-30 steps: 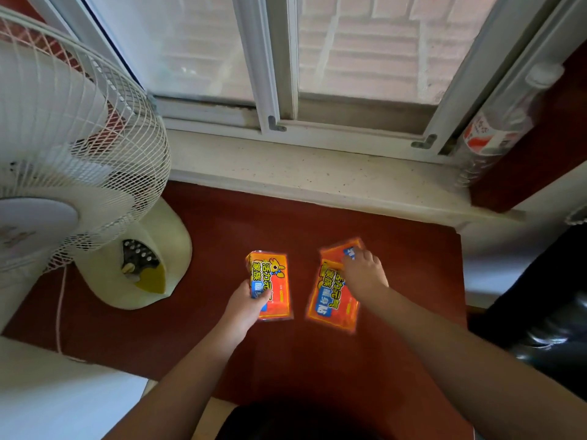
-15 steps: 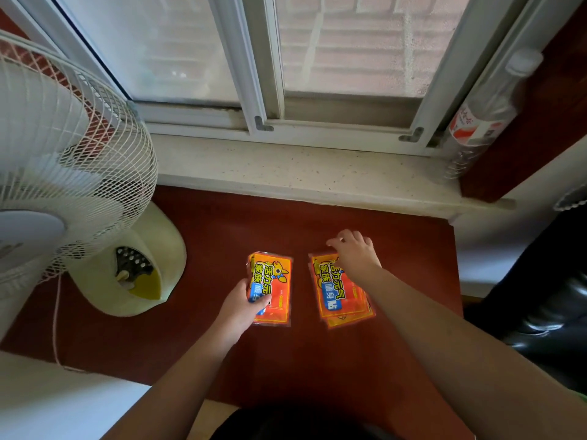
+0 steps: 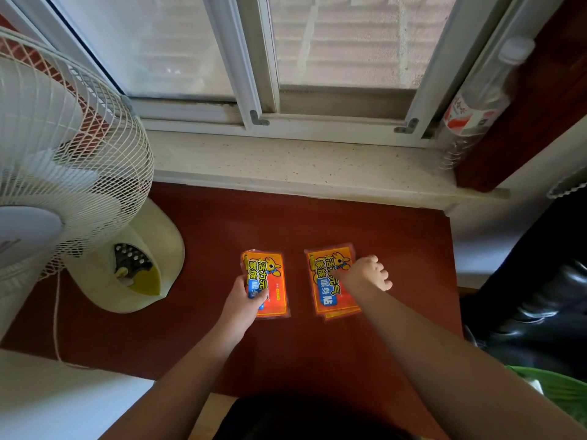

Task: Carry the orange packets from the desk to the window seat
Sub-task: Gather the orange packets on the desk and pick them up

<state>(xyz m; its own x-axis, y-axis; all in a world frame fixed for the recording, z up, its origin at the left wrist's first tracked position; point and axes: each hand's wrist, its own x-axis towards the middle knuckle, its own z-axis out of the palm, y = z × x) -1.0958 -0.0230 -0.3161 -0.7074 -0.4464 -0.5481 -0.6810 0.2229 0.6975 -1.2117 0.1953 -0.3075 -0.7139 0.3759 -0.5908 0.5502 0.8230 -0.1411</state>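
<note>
Two lots of orange packets lie on the red-brown surface (image 3: 317, 223) below the window. My left hand (image 3: 244, 304) grips the left orange packet (image 3: 273, 285) at its near left corner, thumb on its face. The right orange packets (image 3: 330, 300) lie flat as a small stack, with a second packet's edge showing underneath. My right hand (image 3: 365, 276) rests on the stack's right edge. Its thumb touches the top packet and its loose fingers hang past the edge over the surface.
A white standing fan (image 3: 63, 154) with a cream base (image 3: 143, 265) and a cord fills the left. The pale stone sill (image 3: 301, 166) runs under the window frame. A plastic bottle (image 3: 476, 100) leans at the sill's right end. A black object (image 3: 540, 296) stands at right.
My right hand laid its tilted packet flat onto the right stack, then slid to the stack's right edge with its fingers loosened. My left hand has kept hold of the left packet.
</note>
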